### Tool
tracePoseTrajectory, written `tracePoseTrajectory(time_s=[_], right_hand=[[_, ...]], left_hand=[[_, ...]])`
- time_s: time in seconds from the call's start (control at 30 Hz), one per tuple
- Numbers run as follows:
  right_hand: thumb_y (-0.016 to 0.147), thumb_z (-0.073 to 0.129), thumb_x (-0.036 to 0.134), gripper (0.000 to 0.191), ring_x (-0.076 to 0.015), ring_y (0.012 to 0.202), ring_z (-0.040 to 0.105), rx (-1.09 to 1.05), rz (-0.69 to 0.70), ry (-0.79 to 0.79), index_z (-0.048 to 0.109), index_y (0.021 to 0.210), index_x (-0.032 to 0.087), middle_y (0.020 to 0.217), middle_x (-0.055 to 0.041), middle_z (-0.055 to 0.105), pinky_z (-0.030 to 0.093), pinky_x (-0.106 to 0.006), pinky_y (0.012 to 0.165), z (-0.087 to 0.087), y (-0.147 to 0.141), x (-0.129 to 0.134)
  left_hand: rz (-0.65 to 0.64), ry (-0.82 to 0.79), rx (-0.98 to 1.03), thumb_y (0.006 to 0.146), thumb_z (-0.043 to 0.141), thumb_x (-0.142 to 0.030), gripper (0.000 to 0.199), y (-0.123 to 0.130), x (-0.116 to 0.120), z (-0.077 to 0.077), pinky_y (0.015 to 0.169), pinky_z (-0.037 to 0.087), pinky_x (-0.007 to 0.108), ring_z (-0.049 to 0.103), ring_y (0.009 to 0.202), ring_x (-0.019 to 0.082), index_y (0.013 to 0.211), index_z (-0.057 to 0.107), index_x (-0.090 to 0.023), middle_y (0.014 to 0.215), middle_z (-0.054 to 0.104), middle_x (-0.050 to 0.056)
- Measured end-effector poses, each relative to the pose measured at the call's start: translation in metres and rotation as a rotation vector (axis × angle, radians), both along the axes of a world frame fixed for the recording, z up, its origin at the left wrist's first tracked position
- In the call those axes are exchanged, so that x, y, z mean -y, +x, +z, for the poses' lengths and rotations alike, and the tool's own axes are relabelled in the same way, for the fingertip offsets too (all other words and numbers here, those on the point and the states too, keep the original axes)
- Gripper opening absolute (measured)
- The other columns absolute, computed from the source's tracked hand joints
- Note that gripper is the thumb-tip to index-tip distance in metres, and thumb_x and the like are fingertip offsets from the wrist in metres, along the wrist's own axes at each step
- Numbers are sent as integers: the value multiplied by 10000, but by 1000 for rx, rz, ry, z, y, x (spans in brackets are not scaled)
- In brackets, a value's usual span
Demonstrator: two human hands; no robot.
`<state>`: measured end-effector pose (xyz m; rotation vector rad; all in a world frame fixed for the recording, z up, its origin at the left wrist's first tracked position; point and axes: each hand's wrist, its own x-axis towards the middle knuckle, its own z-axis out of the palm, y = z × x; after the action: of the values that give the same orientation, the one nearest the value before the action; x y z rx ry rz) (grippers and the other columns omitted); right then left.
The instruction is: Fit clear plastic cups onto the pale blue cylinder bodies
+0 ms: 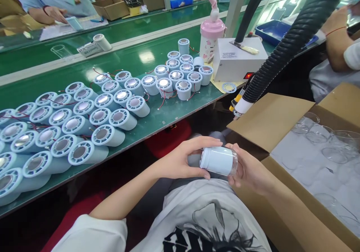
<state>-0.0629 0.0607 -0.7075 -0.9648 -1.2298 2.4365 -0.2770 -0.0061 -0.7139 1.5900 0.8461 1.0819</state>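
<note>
In front of my lap, a light-blue plastic cylinder (216, 159) lies sideways inside a clear plastic cup (234, 162). My left hand (184, 160) grips the cylinder's ridged left end, thumb below and fingers above. On the other side, my right hand (250, 169) has its fingers round the cup's right end. Rows of similar light-blue cylinders (101, 134) stand on the green bench to the left, with metallic discs in their ringed tops and thin red and dark wires among them. More clear cups (334, 147) sit in the open cardboard box at my right.
A white box-shaped device (239, 59) and a pink bottle (212, 34) stand on the bench. A black corrugated hose (292, 38) hangs at right beside a yellow-and-white tool (240, 104). The cardboard box (270, 122) has raised flaps. Co-workers (56, 4) sit across and at right.
</note>
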Motion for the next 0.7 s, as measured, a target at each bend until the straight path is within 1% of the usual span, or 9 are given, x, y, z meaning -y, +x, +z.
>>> tracePoseTrajectory(time_s=[0.13,0.27,0.37,0.43,0.5,0.57,0.63,0.67,0.7], right_hand=[[839,525,686,563,-69,355,562,14,42,-151,596,737,136,556,-59,682,384,-94,322,-2,0,1],[984,266,584,644,-56,347,552,39,81,-276,643,750,118,586,-70,682,343,-90,296,-3,0,0],[954,255,655,704,-50,343,527,34,168,-224,643,721,116,551,-57,643,328,-94,300,-5,2,0],[891,307,740,704,-69,367,534,16,170,-54,642,789,129,579,-54,645,352,-119,311,-7,5,1],[837,461,737,628,-142,540,643,-10,67,265,626,1034,164,801,-90,709,488,-194,411,-11,11,2],[771,703,580,610,-254,950,683,-54,-34,712,537,1257,250,1195,-126,652,599,-349,727,-15,18,2],[766,790,291,611,-288,1271,512,-86,-43,1111,513,1306,366,1440,-61,486,478,-452,1017,-18,23,2],[785,764,191,593,-279,1326,456,-87,-21,1215,532,1288,402,1475,-24,449,431,-457,1066,-19,25,2],[808,728,136,577,-261,1327,457,-82,-4,1229,546,1274,423,1472,-1,455,434,-438,1067,-19,26,2]], left_hand=[[3,28,17,654,843,-160,769,1,0,-2,1037,467,400,469,1322,292,1342,539,-324,1445,473,105],[52,8,-10,684,826,-182,717,5,4,1,961,513,357,473,1307,290,1328,545,-328,1423,478,102],[100,-58,-28,730,792,-221,628,8,9,6,900,538,321,530,1224,263,1306,553,-291,1334,519,107],[119,-123,-15,754,772,-253,601,10,12,9,899,542,333,569,1150,243,1308,539,-269,1288,532,108],[137,-202,11,760,767,-275,611,11,14,12,908,541,347,591,1102,232,1319,520,-259,1249,549,103],[141,-281,60,766,762,-291,628,12,16,14,889,548,345,609,1067,227,1335,498,-255,1211,568,94],[129,-343,100,777,749,-314,641,12,16,15,833,563,331,627,1023,226,1353,475,-252,1183,585,90],[117,-364,102,778,747,-329,653,12,16,15,800,568,325,638,990,224,1362,467,-250,1169,595,88],[105,-376,89,773,752,-341,674,11,15,15,781,570,323,644,969,224,1374,461,-251,1162,604,89]])
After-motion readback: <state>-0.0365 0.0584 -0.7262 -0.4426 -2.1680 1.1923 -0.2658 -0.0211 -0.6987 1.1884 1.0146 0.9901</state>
